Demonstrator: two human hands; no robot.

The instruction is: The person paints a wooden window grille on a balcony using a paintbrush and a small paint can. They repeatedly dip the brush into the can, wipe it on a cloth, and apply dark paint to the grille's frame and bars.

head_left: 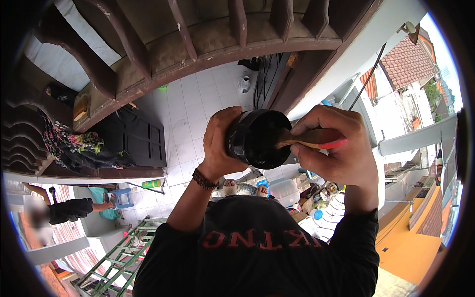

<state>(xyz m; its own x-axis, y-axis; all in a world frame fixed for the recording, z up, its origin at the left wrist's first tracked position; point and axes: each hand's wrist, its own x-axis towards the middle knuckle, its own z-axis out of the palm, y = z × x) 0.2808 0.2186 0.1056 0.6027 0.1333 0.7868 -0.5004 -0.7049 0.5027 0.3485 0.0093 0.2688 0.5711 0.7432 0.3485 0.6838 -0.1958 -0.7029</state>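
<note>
Fingers of the right hand point(344, 148) pinch a red-ended brush point(322, 139), its tip at the mouth of a black pot point(257, 151). I see the left hand point(221, 141) curled round the pot's left side. Far off, a brown wooden rail point(217, 47) curves past; white floor point(193, 94) shows in the gap. Near left stands a green ladder point(118, 260).

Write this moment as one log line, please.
left hand: grips black pot | right hand: pinches red-tipped wooden handle at pot's mouth | nearby: brown wooden frame
</note>
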